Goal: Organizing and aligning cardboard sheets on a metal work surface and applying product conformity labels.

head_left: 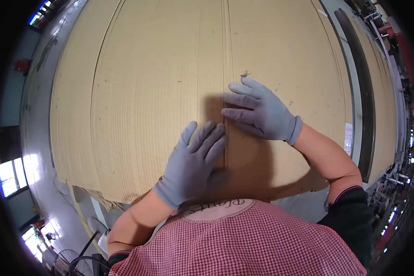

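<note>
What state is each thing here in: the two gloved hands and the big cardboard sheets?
Left hand: gloved, flat, fingers spread, pressing the cardboard.
Right hand: gloved, flat, fingers spread, beside the seam.
Cardboard sheets: lying flat, edges meeting at a seam.

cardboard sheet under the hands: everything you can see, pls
The cardboard sheet is large, tan and corrugated, with long parallel score lines and a seam running away from the person. It lies flat over more sheets. The gloved left hand and right hand press flat on either side of the seam.
</note>
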Motion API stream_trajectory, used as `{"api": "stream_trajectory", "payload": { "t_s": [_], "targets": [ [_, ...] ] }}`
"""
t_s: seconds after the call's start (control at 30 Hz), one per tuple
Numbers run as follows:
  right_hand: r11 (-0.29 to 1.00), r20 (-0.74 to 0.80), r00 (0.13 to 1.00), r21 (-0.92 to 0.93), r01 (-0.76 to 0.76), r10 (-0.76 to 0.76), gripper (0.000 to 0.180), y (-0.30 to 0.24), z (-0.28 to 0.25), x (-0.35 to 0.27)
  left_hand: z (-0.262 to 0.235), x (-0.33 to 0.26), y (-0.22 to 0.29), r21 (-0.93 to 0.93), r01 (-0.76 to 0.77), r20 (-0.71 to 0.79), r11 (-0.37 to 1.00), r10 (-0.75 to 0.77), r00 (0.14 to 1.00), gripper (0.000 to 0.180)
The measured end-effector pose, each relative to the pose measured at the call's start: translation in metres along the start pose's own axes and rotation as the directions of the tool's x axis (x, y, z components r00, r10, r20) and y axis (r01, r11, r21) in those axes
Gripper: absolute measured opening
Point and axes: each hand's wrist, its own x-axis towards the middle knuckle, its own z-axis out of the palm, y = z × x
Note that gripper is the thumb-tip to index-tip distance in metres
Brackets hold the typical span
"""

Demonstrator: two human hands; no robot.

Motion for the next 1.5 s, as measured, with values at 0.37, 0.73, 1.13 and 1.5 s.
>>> {"api": "stream_trajectory", "payload": {
  "t_s": [0.37, 0.73, 1.13, 1.5],
  "targets": [
    [0.979, 0.035, 0.998, 0.192, -0.065, 0.059, 0.034, -0.009, -0.004, 0.000, -0.007, 0.004, -0.002, -0.017, -0.061, -0.020, 0.998, 0.061, 0.998, 0.069],
    [0.952, 0.032, 0.973, -0.217, -0.217, 0.229, 0.061, -0.016, 0.031, 0.055, 0.015, -0.029, 0.024, -0.109, -0.223, -0.136, 0.969, 0.208, 0.969, 0.035],
    [0.958, 0.059, 0.966, -0.161, -0.238, 0.250, 0.069, -0.059, 0.025, 0.029, 0.007, -0.141, 0.012, -0.971, 0.217, 0.227, 0.100, 0.107, 0.968, 0.029],
    [-0.200, 0.679, 0.609, 0.719, -0.666, 0.411, 0.046, -0.245, 0.042, -0.135, 0.017, -0.158, 0.006, -0.899, 0.432, 0.435, 0.074, 0.263, 0.861, 0.032]
  ]
}}
